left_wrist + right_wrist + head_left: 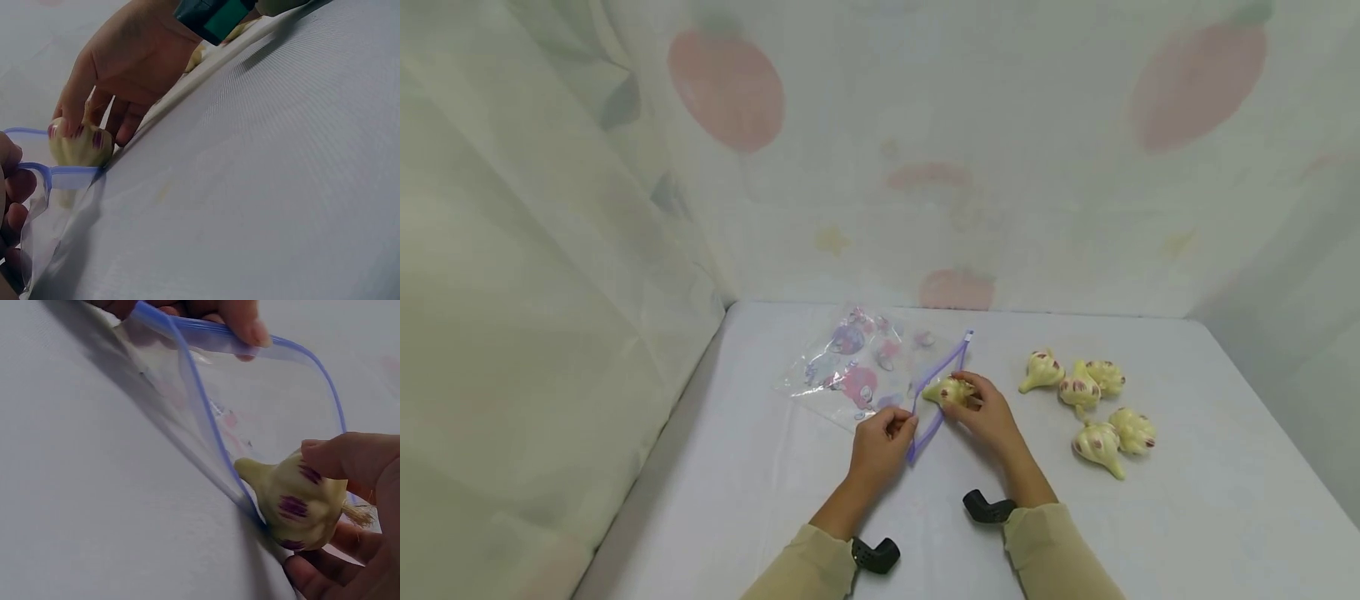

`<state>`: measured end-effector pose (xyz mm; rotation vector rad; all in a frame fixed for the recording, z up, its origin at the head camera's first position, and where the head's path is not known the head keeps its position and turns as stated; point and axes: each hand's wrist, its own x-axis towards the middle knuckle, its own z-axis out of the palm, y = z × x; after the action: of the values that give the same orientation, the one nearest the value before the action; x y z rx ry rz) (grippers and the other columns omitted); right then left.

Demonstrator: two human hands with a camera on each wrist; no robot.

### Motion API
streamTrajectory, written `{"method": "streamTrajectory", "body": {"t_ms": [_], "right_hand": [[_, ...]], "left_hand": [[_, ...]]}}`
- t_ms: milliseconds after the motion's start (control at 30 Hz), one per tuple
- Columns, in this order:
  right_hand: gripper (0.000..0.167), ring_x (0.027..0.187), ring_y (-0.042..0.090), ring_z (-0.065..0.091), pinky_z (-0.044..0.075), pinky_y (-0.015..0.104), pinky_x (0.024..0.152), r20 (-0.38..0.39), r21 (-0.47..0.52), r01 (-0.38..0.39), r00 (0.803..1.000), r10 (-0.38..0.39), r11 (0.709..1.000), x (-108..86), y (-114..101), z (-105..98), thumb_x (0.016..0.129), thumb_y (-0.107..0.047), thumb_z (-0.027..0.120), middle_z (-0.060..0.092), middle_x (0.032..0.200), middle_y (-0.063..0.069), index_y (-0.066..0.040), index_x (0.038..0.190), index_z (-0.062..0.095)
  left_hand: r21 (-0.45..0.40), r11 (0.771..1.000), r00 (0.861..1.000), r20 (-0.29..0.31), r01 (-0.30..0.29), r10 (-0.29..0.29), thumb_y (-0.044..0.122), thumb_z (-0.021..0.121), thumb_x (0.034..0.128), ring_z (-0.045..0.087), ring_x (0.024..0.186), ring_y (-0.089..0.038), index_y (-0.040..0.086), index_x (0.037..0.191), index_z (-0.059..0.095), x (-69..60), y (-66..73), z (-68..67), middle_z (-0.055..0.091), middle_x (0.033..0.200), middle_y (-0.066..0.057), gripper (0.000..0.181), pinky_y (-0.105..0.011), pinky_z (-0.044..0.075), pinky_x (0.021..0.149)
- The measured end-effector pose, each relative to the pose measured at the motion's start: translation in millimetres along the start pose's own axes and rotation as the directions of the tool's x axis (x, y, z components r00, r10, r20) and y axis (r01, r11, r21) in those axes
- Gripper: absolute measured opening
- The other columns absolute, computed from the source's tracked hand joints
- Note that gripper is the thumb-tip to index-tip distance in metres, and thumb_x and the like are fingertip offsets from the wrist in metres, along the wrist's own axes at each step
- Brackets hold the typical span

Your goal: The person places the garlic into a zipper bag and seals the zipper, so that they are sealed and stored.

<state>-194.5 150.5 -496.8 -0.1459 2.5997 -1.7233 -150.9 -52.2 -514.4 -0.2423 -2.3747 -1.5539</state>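
A clear zip bag (880, 375) with pink and purple prints lies flat on the table, its purple-edged mouth spread apart toward the right. My left hand (882, 446) pinches the near rim of that mouth between thumb and fingers. In my right hand (988, 419) is a garlic bulb (294, 497), pale yellow with purple streaks, gripped around its root end. Its stem points into the bag, and the bulb sits at the opening, between the two purple edges. In the left wrist view, part of the bulb (81, 147) shows above the purple rim.
Several more garlic bulbs (1097, 446) lie in two loose groups to the right of my right hand. The white table (715, 500) meets a printed cloth wall (865, 208) at the back, with cloth at both sides. Black devices (988, 507) are worn at both wrists.
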Motion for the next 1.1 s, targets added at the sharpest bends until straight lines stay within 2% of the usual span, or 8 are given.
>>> {"method": "streamTrajectory", "body": {"t_ms": [100, 200, 333, 467, 600, 767, 933, 1100], "right_hand": [[0.057, 0.124, 0.031, 0.054, 0.050, 0.046, 0.098, -0.015, -0.028, 0.047, 0.999, -0.047, 0.999, 0.9, -2, 4, 0.084, -0.023, 0.079, 0.054, 0.139, 0.014, -0.012, 0.136, 0.057], [0.058, 0.123, 0.033, 0.055, 0.049, 0.049, 0.097, -0.038, -0.066, 0.060, 0.997, -0.062, 0.996, 2.1, -6, 8, 0.084, -0.027, 0.079, 0.055, 0.138, 0.015, -0.012, 0.136, 0.058], [0.060, 0.115, 0.032, 0.057, 0.049, 0.047, 0.092, -0.067, -0.113, -0.005, 0.998, -0.003, 0.994, 6.3, -10, 13, 0.082, -0.032, 0.080, 0.058, 0.136, 0.012, -0.013, 0.135, 0.057], [0.060, 0.103, 0.026, 0.061, 0.051, 0.036, 0.080, -0.096, -0.109, -0.070, 0.994, 0.060, 0.992, 11.9, -11, 19, 0.079, -0.033, 0.082, 0.063, 0.124, 0.010, -0.014, 0.130, 0.057], [0.058, 0.093, 0.024, 0.063, 0.051, 0.028, 0.072, -0.121, -0.073, -0.085, 0.990, 0.076, 0.994, 14.7, -12, 21, 0.077, -0.029, 0.084, 0.066, 0.112, 0.011, -0.012, 0.126, 0.058], [0.060, 0.091, 0.023, 0.063, 0.050, 0.027, 0.070, -0.129, -0.065, -0.092, 0.988, 0.083, 0.994, 15.5, -13, 24, 0.076, -0.028, 0.084, 0.066, 0.108, 0.012, -0.011, 0.126, 0.058], [0.063, 0.093, 0.023, 0.063, 0.051, 0.027, 0.072, -0.135, -0.053, -0.092, 0.987, 0.084, 0.994, 14.9, -11, 22, 0.076, -0.030, 0.085, 0.066, 0.113, 0.013, -0.011, 0.129, 0.058], [0.066, 0.099, 0.023, 0.063, 0.050, 0.029, 0.077, -0.140, -0.032, -0.110, 0.985, 0.105, 0.993, 11.3, -10, 16, 0.074, -0.035, 0.086, 0.064, 0.125, 0.008, -0.015, 0.130, 0.059]], "left_hand": [[0.005, 1.000, 1.000, 0.014, 0.009, -0.009, 0.020, 0.072, 0.0899, 0.052, 0.058, -0.003, 0.018, 0.081, 0.070, 1.4, 0.6, 0.0, 0.062, 0.067, 0.009, 0.009, -0.020, 0.046, 0.053], [0.010, 1.000, 1.000, 0.027, 0.013, -0.013, 0.020, 0.072, 0.0896, 0.052, 0.057, -0.003, 0.017, 0.081, 0.070, 2.4, 1.0, -0.2, 0.062, 0.067, 0.009, 0.009, -0.020, 0.047, 0.053], [0.006, 1.000, 0.999, 0.036, 0.008, -0.008, 0.020, 0.072, 0.0902, 0.052, 0.058, -0.003, 0.017, 0.081, 0.070, 2.3, 1.5, -0.8, 0.063, 0.068, 0.009, 0.010, -0.020, 0.047, 0.054], [-0.001, 1.000, 0.999, 0.039, 0.015, -0.015, 0.019, 0.071, 0.0904, 0.053, 0.058, -0.003, 0.017, 0.082, 0.071, 1.3, 1.4, -0.6, 0.063, 0.068, 0.009, 0.009, -0.020, 0.048, 0.054], [-0.009, 1.000, 0.999, 0.041, 0.025, -0.025, 0.018, 0.072, 0.0899, 0.053, 0.058, -0.003, 0.018, 0.082, 0.071, 1.2, 0.8, 0.4, 0.063, 0.067, 0.009, 0.008, -0.020, 0.048, 0.054], [-0.013, 1.000, 0.999, 0.039, 0.018, -0.017, 0.017, 0.072, 0.0890, 0.052, 0.057, -0.002, 0.016, 0.081, 0.071, 0.9, 1.2, 0.9, 0.063, 0.067, 0.007, 0.008, -0.021, 0.048, 0.053], [-0.005, 1.000, 0.999, 0.037, 0.009, -0.009, 0.017, 0.072, 0.0891, 0.052, 0.057, -0.002, 0.017, 0.081, 0.071, 0.8, -0.1, 1.3, 0.063, 0.067, 0.008, 0.008, -0.020, 0.048, 0.053], [0.000, 1.000, 1.000, 0.031, -0.002, 0.002, 0.018, 0.072, 0.0892, 0.052, 0.057, -0.002, 0.018, 0.081, 0.071, 0.9, -2.4, 1.9, 0.063, 0.067, 0.009, 0.008, -0.020, 0.048, 0.053]]}}
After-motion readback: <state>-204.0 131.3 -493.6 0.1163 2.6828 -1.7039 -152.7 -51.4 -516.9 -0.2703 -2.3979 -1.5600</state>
